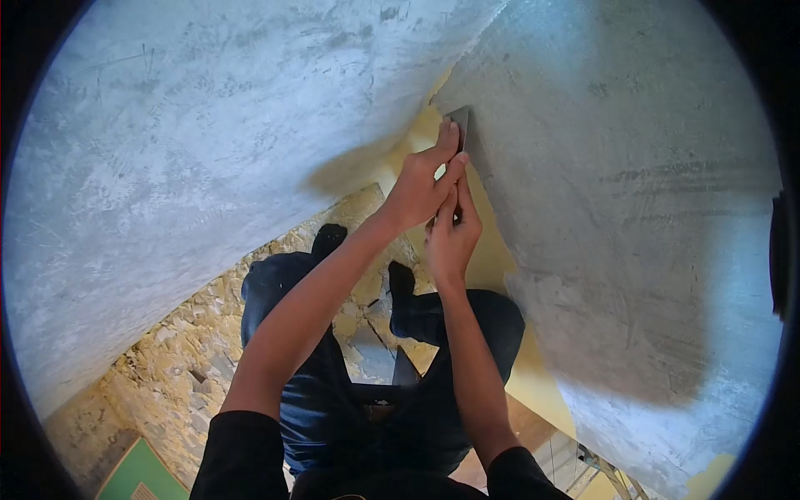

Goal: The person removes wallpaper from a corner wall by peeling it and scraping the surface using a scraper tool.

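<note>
Left hand [419,188] clasps the scraper [462,117] near its blade, right hand [454,242] its handle, beside the grey wall [600,233]; excess pressure or steep tilt could gouge the surface

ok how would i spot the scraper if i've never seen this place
Between the two big grey walls, find the bare yellow strip edging the wall on the right. Follow it up to the fingertips of the left hand, where the blade of the scraper shows. Its flat, dark grey, straight-edged surface sets it apart from the ragged-edged yellow strip and mottled walls.
</note>
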Demonstrator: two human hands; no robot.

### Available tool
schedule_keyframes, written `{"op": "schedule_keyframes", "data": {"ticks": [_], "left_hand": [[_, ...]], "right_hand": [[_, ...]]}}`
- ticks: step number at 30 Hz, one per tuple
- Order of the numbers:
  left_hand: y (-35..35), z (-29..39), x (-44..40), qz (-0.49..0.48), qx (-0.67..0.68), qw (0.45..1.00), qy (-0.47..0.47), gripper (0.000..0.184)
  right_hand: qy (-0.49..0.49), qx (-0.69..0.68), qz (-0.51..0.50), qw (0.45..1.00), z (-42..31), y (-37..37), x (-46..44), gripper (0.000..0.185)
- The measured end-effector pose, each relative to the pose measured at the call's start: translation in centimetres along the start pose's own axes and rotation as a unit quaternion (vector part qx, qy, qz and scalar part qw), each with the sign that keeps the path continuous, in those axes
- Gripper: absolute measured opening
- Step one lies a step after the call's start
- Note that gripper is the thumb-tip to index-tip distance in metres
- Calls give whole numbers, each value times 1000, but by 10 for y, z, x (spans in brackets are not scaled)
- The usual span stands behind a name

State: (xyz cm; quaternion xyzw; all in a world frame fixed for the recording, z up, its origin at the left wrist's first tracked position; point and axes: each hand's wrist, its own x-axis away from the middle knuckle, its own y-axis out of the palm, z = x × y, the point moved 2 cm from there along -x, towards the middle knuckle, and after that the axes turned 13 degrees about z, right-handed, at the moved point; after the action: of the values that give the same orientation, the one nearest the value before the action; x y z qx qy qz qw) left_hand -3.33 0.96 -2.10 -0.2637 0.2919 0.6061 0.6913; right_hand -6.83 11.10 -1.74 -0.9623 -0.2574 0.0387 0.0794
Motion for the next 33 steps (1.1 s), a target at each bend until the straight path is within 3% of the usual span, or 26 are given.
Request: {"op": "schedule_keyframes", "data": {"ticks": [1,3,4,6,7,9,10,13,16,18,33], "left_hand": [[1,-9,0,2,-3,1000,1,46],[-2,-10,-9,-82,0,974,-209,46],[-5,-2,-8,-87,3,973,-212,46],[-13,7,-10,-102,-1,959,-265,45],[-9,3,-8,-96,-1,961,-258,45],[-1,-2,4,-29,31,993,-107,46],[1,-10,2,-27,30,994,-106,46],[1,-12,2,-53,19,984,-171,48],[-7,0,-2,-62,3,970,-236,48],[-5,11,3,-68,63,960,-265,46],[11,28,3,1,-18,963,-267,43]], "right_hand": [[-1,-2,-3,1000,1,7,-8,39],[-28,12,-10,999,7,17,-19,39],[-25,16,-5,1000,13,12,-15,39],[-125,77,-18,989,19,12,-12,40],[-132,73,-19,988,21,12,-13,40],[-69,4,-11,998,22,6,-8,41],[-70,4,-13,997,20,11,-14,41],[-23,6,-13,1000,14,11,-15,39],[-64,47,-23,997,9,10,-11,39],[37,15,-30,999,-1,-1,-2,40],[121,-65,-72,988,-18,-18,-5,41]]}}
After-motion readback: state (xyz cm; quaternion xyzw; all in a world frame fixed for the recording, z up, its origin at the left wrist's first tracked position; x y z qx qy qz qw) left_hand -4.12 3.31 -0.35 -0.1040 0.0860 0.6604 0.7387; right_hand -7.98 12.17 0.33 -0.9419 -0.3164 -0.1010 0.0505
